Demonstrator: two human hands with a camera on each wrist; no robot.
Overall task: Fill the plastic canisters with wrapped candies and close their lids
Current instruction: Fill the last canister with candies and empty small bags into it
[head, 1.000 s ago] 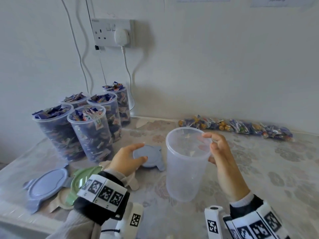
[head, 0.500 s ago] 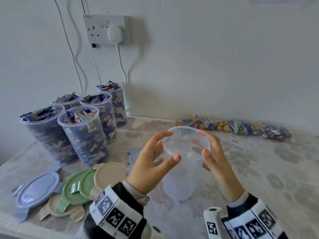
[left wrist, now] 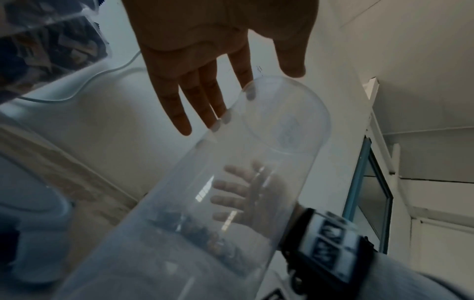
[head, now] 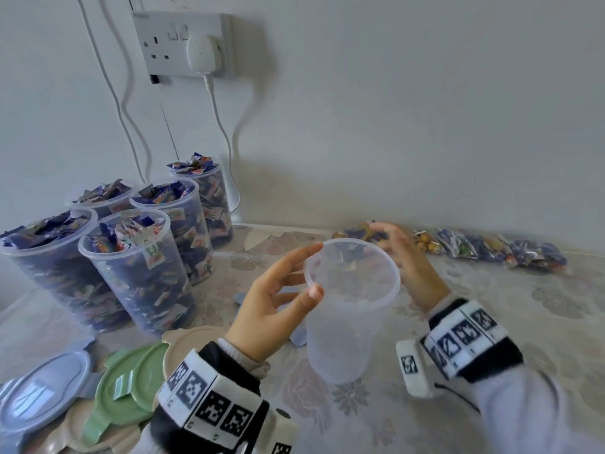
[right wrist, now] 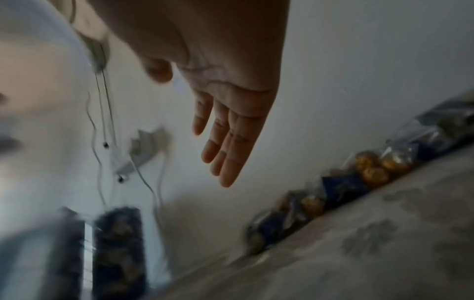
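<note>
An empty clear canister [head: 347, 322] stands upright on the patterned table [head: 491, 322], and it also fills the left wrist view [left wrist: 231, 182]. My left hand [head: 316, 270] holds its rim on the left side, index finger on the far edge and thumb on the near edge [left wrist: 271, 85]. My right hand [head: 389, 237] is off the canister, blurred, with straight fingers and nothing in it [right wrist: 191, 127]. It hovers just behind the rim, close to the row of bagged wrapped candies [head: 458, 245] along the wall [right wrist: 359, 176].
Several canisters full of blue-wrapped candies [head: 140, 270] stand without lids at the left. Loose lids lie front left: blue [head: 36, 398], green [head: 127, 385], beige [head: 186, 339]. Another blue lid [head: 298, 335] peeks out behind the empty canister. A wall socket [head: 183, 44] with hanging cables is above.
My left hand left the blue lid and took the canister's rim. My right hand let go of the rim and moved back toward the candy bags.
</note>
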